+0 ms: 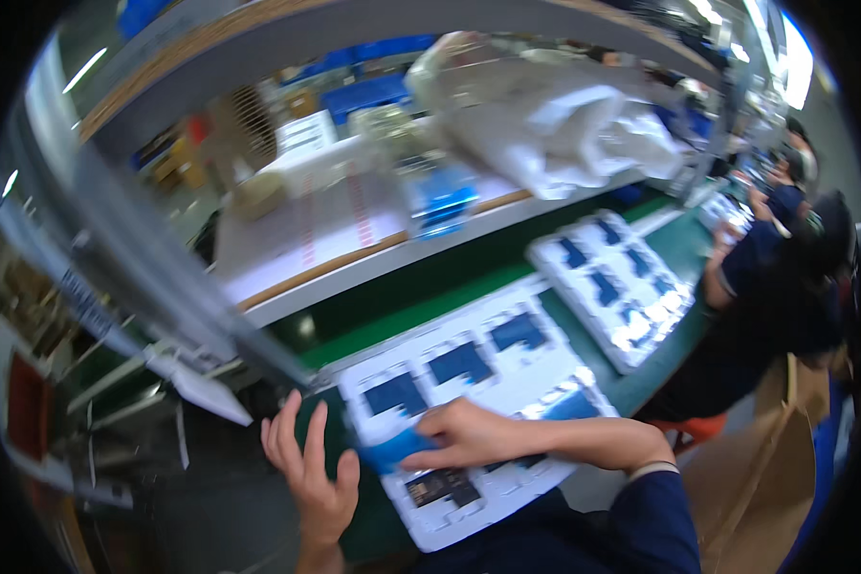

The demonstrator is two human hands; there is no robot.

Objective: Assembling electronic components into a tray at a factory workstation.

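Observation:
A white tray with shaped pockets lies on the green bench in front of me. Dark blue flat pieces sit in its far row, and a black piece with small brownish details is in the near left pocket. My right hand reaches across the tray, fingers curled and pinched on a thin blue film near the left edge. That film's exact grip point is hidden by the fingers. My left hand hovers beside the tray's left edge, fingers spread, with nothing in it.
Another filled white tray lies farther right. Above the bench, a shelf carries a roll of tape, clear plastic bags and a blue-ended packet. A metal post stands at left. People work at right, near a cardboard box.

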